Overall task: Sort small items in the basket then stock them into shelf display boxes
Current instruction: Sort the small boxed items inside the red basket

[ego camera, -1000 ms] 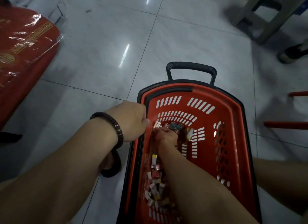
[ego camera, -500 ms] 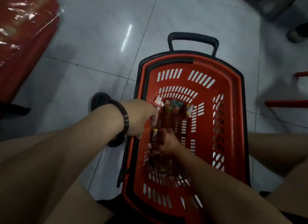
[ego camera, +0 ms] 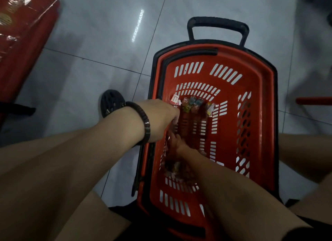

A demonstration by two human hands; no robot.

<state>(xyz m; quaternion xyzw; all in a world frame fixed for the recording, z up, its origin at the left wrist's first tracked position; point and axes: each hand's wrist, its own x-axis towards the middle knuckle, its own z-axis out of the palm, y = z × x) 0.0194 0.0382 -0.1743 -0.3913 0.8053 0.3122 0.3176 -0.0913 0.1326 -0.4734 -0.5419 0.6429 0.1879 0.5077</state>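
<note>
Left hand (ego camera: 161, 118), dark beaded bracelet (ego camera: 146, 126) on wrist, is reaching over the red slotted plastic basket (ego camera: 265, 115) at its left edge. Right hand (ego camera: 175, 145) is digging by the loose pile of small wrapped packets (ego camera: 177, 169), near-left corner. Grips: cannot tell. Advisable: lifting single packets, extending the far-end row (ego camera: 195, 104).

I see the red plastic basket (ego camera: 251, 75) standing upright on the tiled floor (ego camera: 100, 75). Its walls and bottom are slotted, its rim is black, and a black handle (ego camera: 217, 23) sits at the far end. On its bottom, a short row of wrapped items (ego camera: 195, 105) lies side by side toward the far end. A loose, blurred heap of items (ego camera: 177, 169) sits nearer me, by the left wall.
</note>
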